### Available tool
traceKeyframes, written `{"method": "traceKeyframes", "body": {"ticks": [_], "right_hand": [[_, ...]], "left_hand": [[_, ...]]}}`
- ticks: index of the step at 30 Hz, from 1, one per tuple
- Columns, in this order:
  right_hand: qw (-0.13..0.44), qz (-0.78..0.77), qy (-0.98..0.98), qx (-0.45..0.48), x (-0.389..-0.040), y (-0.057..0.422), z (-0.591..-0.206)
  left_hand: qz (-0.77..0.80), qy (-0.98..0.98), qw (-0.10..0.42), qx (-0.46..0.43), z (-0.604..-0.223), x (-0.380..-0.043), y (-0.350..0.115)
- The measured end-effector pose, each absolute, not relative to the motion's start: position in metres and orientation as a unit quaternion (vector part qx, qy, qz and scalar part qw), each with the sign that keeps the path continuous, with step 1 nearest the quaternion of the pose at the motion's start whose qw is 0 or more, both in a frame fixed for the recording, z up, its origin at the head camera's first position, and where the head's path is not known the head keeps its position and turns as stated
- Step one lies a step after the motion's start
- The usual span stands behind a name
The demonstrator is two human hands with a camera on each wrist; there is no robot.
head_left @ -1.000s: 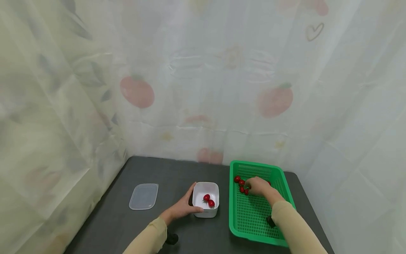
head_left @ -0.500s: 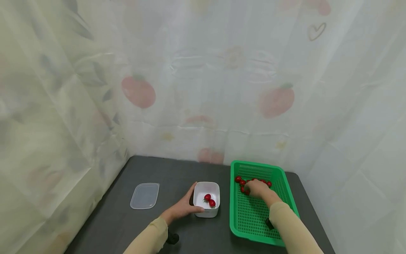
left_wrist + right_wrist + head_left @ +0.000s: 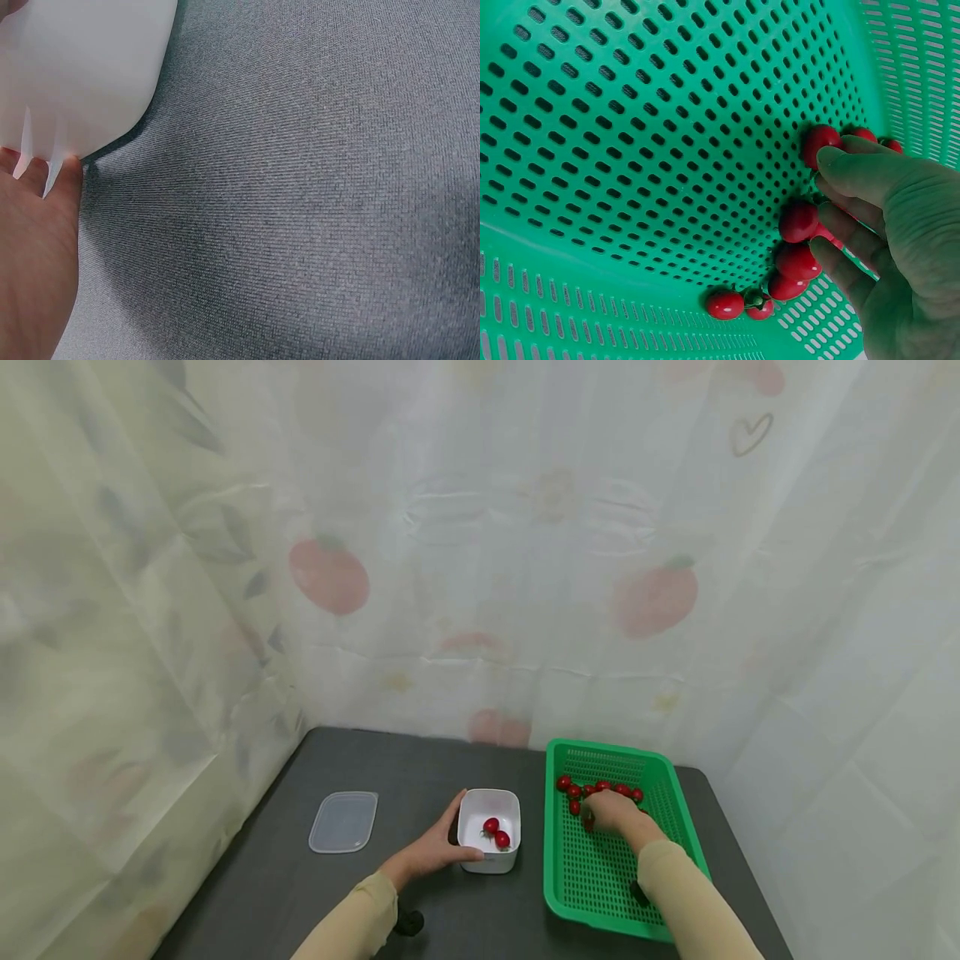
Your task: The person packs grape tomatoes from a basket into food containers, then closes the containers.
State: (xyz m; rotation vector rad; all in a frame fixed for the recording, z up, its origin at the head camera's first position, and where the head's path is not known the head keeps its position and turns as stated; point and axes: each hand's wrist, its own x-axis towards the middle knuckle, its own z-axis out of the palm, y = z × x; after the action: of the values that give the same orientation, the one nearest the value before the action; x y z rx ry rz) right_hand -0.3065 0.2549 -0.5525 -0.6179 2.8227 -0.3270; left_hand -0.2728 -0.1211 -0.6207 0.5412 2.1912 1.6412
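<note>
My left hand (image 3: 433,850) grips a small white square container (image 3: 487,864), thumb at the near rim and fingers along its left side. Two cherry tomatoes (image 3: 502,839) lie inside it. In the left wrist view, the fingertips (image 3: 71,169) press against the white wall. Over the green basket (image 3: 551,860), my right hand (image 3: 617,814) reaches down among several red cherry tomatoes (image 3: 622,789). The right wrist view has the thumb and index finger pinching one cherry tomato (image 3: 823,142); the other fingers are bent beside more tomatoes (image 3: 798,261).
A translucent square lid (image 3: 342,822) lies on the dark table (image 3: 427,768), left of the container. The basket's raised walls surround the right hand. A patterned curtain (image 3: 480,610) hangs behind the table and along both sides.
My right hand has shifted slightly toward me and right within the basket, uncovering more of the back tomatoes. The left hand and the white container stay in place.
</note>
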Motion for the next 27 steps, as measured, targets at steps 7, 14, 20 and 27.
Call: {"method": "traceKeyframes", "body": {"ticks": [7,14,20,27], "right_hand": [[0.128,-0.072,0.967,-0.206,-0.305,0.254,-0.553],[0.129,-0.082,0.968,-0.199,-0.303,0.252,-0.552],[0.151,-0.098,0.962,-0.204,-0.301,0.25,-0.555],[0.164,-0.084,0.959,-0.214,-0.305,0.251,-0.564]], "left_hand": [[0.581,0.77,0.175,0.196,-0.622,-0.274,-0.121],[0.573,0.778,0.168,0.193,-0.626,-0.276,-0.121],[0.575,0.778,0.171,0.19,-0.627,-0.276,-0.121],[0.574,0.778,0.17,0.19,-0.627,-0.276,-0.121]]}}
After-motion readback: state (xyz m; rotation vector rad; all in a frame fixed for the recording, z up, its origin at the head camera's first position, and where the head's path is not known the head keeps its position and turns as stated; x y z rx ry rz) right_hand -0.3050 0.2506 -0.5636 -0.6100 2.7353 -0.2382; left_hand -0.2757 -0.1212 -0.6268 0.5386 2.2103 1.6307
